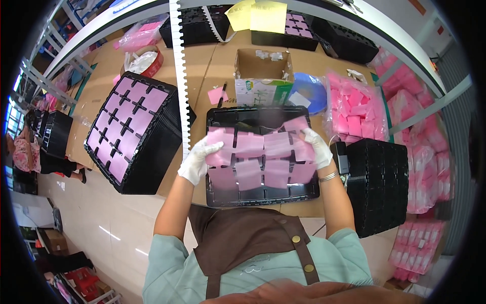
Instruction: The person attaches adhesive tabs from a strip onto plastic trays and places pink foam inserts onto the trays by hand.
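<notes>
A black compartment tray (263, 198) lies directly in front of me. Across its middle is a row of pink foam sheets (249, 175). Above them more pink sheets (278, 144) are held up, smeared by motion. My left hand (200, 159), in a white glove, is closed on the left end of these sheets. At the right end my right hand (320, 148), gloved too, pinches the pink pieces with its thumb on top. Most of the fingers are hidden under the sheets. Some far compartments of the tray are covered by the raised sheets.
A stack of black trays filled with pink sheets (129, 119) stands at the left, other black trays (379, 185) at the right. Behind my tray are an open cardboard box (263, 87), a blue round lid (316, 96) and a bag of pink pieces (356, 109). A white toothed strip (179, 76) crosses the table.
</notes>
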